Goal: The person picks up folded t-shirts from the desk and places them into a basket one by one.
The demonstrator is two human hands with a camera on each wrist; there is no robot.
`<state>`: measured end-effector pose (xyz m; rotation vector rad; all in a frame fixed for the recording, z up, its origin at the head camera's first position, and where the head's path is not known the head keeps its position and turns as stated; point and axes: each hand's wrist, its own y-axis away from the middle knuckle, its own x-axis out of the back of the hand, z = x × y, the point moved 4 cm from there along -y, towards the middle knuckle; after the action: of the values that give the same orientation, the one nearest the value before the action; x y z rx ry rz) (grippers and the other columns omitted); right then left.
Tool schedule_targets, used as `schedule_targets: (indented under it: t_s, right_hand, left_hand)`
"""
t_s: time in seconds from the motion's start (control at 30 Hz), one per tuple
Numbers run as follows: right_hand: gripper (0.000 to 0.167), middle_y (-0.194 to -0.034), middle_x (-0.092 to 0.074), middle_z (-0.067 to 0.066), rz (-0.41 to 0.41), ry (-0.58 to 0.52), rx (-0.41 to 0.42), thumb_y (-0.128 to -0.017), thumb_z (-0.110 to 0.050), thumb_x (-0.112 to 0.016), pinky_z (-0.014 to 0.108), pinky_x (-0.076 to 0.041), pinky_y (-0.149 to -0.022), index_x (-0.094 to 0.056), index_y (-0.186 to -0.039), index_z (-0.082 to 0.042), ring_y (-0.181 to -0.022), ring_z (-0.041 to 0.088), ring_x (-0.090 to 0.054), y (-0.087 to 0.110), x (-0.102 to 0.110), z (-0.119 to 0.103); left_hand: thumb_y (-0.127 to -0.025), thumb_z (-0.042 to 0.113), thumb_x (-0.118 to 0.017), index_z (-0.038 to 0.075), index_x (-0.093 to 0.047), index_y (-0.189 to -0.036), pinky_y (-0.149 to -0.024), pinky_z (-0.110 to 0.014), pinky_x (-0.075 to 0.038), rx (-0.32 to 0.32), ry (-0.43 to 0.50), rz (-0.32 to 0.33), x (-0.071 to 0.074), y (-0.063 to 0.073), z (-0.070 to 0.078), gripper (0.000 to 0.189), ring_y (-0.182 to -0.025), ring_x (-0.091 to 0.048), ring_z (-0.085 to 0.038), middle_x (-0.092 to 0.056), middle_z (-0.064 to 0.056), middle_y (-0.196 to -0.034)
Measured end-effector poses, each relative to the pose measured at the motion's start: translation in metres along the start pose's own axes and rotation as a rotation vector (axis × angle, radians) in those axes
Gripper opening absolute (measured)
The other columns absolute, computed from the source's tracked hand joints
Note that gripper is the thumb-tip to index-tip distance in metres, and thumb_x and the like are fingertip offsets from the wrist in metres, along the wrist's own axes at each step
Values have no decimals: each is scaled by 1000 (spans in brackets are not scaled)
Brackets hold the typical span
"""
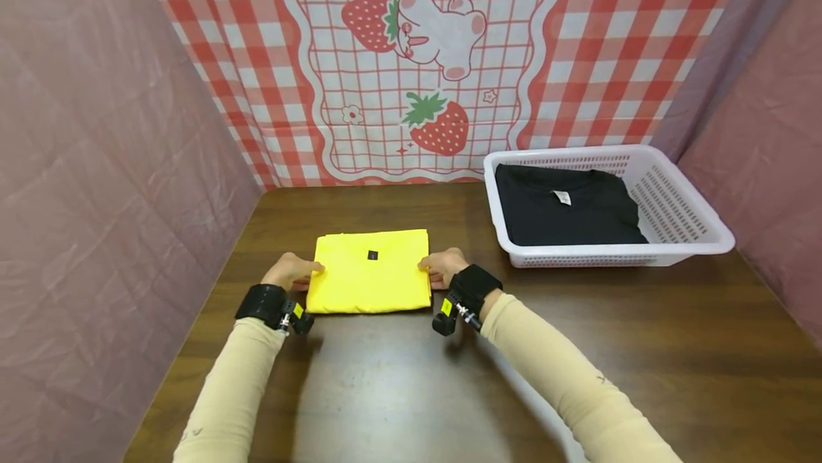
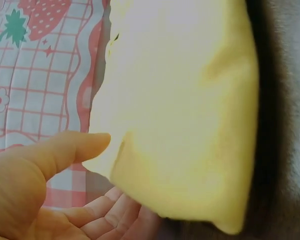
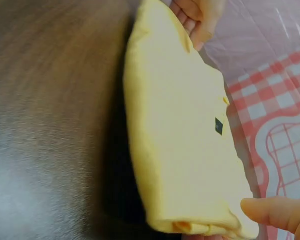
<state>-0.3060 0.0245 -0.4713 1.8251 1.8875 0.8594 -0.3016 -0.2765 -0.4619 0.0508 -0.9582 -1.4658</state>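
A yellow T-shirt [image 1: 369, 281], folded into a flat rectangle with a small black label [image 1: 372, 255], is between my hands over the table. At its left edge my left hand [image 1: 289, 270] grips the cloth, thumb on top and the other fingers underneath. My right hand [image 1: 444, 265] pinches the right edge the same way; in the right wrist view its thumb [image 3: 275, 212] lies on the cloth and its other fingers are mostly hidden below. Folded layers show at that end. A dark shadow runs along the shirt's near side in both wrist views.
A white plastic basket [image 1: 696, 224] stands at the back right of the wooden table [image 1: 642, 349], holding a folded black T-shirt [image 1: 552, 213] with a white label. Behind hangs a checked strawberry cloth [image 1: 411, 120]; pink curtains [image 1: 96, 199] flank the table.
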Motion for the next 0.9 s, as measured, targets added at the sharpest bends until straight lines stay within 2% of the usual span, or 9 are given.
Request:
schedule_targets:
  t_s: [0.2, 0.3, 0.4, 0.53, 0.73, 0.9]
  right_hand:
    - [40, -105, -59, 14, 13, -16, -18, -85, -2, -65, 35, -56, -90, -55, -123, 8, -75, 18, -56, -5, -1, -1]
    - [40, -99, -56, 11, 0, -24, -16, -85, -1, -64, 33, -56, -86, -55, -123, 8, -77, 18, -54, -5, 0, -3]
    - [40, -95, -54, 9, -18, -19, -18, -86, -2, -64, 28, -55, -77, -55, -124, 8, -77, 17, -54, -2, 2, -3]
    - [39, -89, -57, 7, -36, -8, -19, -86, -3, -65, 24, -55, -68, -56, -123, 8, -71, 14, -57, 5, 14, 4]
    - [36, -78, -61, 4, -65, -25, 14, -86, -2, -65, 24, -57, -65, -59, -120, 8, -66, 12, -60, 23, 36, 17]
    - [27, -70, -62, 1, -110, -32, 59, -86, -1, -63, 21, -55, -61, -61, -111, 9, -64, 10, -61, 42, 63, 32]
  left_hand:
    - [-88, 11, -64, -14, -50, -125, -70, -23, -57, 9, 20, 30, -1, -6, 2, 47, -74, -57, -12, -50, -6, -90]
    - [-89, 9, -63, -14, -53, -123, -70, -22, -56, -3, 24, 36, -2, -5, 4, 42, -76, -56, -13, -51, -6, -92]
    - [-89, 8, -62, -14, -54, -123, -68, -21, -55, -17, 26, 35, -3, 0, 8, 41, -77, -56, -14, -54, -8, -95]
    - [-90, 9, -62, -14, -55, -125, -64, -19, -55, -60, 16, 5, -10, 10, 17, 43, -72, -58, -10, -60, -8, -94]
    - [-91, 13, -62, -13, -55, -126, -65, -17, -55, -126, -5, -57, -24, 30, 24, 44, -72, -57, -7, -63, -6, -95]
    - [-92, 14, -62, -13, -56, -124, -66, -18, -54, -163, -1, -125, -50, 48, 25, 42, -72, -57, -7, -62, -2, -88]
